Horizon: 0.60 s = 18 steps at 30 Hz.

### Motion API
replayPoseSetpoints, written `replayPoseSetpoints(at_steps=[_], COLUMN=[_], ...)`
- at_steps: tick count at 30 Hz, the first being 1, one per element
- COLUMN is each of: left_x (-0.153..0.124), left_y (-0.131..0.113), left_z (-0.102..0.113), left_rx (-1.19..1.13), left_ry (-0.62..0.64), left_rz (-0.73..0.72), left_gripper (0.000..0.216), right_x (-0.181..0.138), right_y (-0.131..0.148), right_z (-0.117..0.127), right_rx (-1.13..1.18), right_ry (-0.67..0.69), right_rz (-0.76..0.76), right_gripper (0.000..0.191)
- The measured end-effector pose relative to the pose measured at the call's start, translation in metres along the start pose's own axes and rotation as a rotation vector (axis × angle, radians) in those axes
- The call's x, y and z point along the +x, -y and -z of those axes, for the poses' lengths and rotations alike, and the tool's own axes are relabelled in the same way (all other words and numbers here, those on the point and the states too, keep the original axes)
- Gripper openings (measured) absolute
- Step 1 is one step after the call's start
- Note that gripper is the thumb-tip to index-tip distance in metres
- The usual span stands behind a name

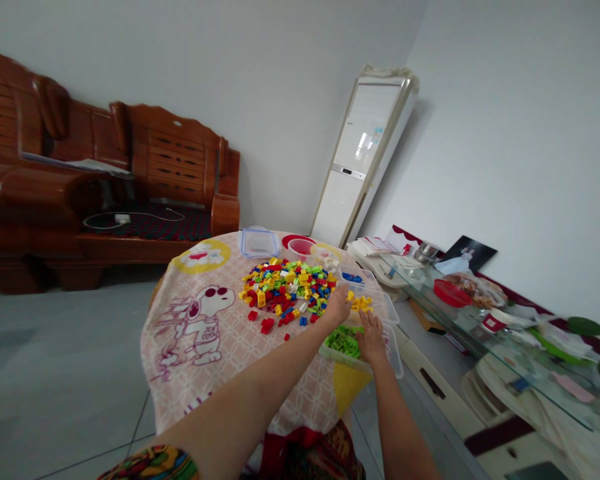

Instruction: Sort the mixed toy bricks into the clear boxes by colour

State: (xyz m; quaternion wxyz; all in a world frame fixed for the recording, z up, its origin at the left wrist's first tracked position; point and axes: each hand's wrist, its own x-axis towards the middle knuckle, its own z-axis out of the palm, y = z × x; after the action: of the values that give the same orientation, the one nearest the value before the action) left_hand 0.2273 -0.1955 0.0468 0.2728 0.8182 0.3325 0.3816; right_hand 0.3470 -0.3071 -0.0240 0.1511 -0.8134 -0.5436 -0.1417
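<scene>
On the round table a mixed pile of toy building bricks [287, 285] lies in red, yellow, green, blue and white. My left hand [338, 305] is at the pile's right edge, beside a clear container with yellow bricks [361, 302]. Its fingers are drawn together, and whatever they may hold is hidden. My right hand [371, 339] rests with fingers stretched out over the right side of a clear box of green bricks [344, 342], the fingertips close to the yellow ones. Farther back, another clear container holds blue bricks [352, 277].
A patterned cloth [205, 373] covers the table. At its far side are a clear lid with a blue rim [259, 243] and a pink-and-white bowl [301, 247]. A cluttered glass-topped cabinet [480, 347] stands to the right, a wooden sofa [175, 167] to the left.
</scene>
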Motion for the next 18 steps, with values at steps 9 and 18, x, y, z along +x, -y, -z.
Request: replayPoseSetpoints(at_steps=[9, 18], left_x=[-0.038, -0.07], left_y=[0.06, 0.106], left_z=[0.041, 0.125], left_rx=[0.029, 0.407], left_ry=[-0.108, -0.012], left_rz=[-0.073, 0.261], left_gripper=[0.04, 0.025], right_x=[0.0, 0.002], right_y=[-0.005, -0.01], right_z=[-0.005, -0.012], right_rx=[0.022, 0.046], right_ry=[-0.022, -0.074], right_rz=[0.042, 0.07], right_gripper=[0.065, 0.062])
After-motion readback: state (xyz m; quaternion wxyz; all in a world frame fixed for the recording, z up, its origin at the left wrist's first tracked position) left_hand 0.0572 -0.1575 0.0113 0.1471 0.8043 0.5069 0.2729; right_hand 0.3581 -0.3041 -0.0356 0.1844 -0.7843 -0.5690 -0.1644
